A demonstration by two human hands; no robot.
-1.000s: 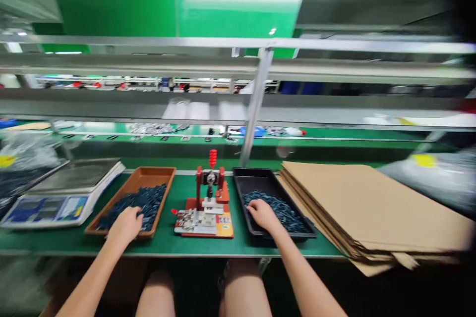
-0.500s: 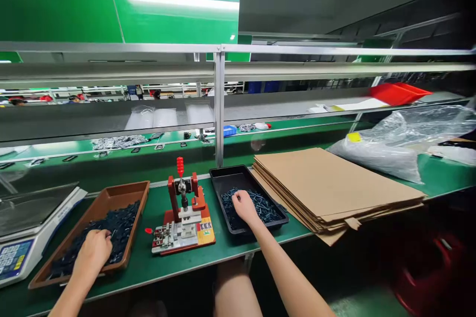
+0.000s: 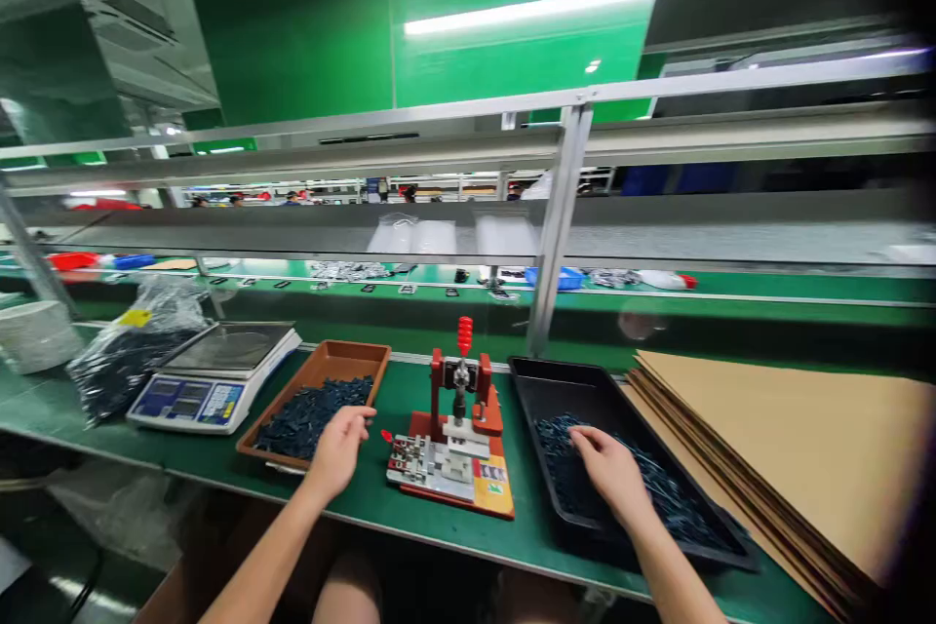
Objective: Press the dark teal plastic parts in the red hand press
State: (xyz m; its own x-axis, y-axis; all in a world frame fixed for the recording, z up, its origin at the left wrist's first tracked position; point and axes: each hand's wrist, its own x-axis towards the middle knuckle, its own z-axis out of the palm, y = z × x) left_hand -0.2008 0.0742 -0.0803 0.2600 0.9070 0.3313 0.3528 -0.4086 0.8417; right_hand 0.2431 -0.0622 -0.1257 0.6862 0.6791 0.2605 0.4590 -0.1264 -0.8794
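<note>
Both hands are seen well apart, one on each side of the red hand press (image 3: 454,439). The left hand (image 3: 338,448) is held over the near right corner of the brown tray (image 3: 322,363), with its fingers loosely bent and turned toward the press; whether a piece is pinched in them cannot be told. The right hand (image 3: 610,473) is laid palm down on the dark parts (image 3: 662,497) heaped in the black tray (image 3: 545,375), with the fingers curled into the heap; a grip on any single piece cannot be made out. A second heap, of dark pieces (image 3: 307,414), is spread along the brown tray. Between the two trays the press is set on the green tabletop (image 3: 366,505), its red-knobbed lever upright. Left of the brown tray a weighing scale (image 3: 212,380) is placed, and farther left a clear bag (image 3: 121,361) filled with dark material is slumped. Just right of the black tray a stack of cardboard sheets (image 3: 790,448) is laid flat. Behind the press a metal post (image 3: 556,234) is seen rising from the far edge.
</note>
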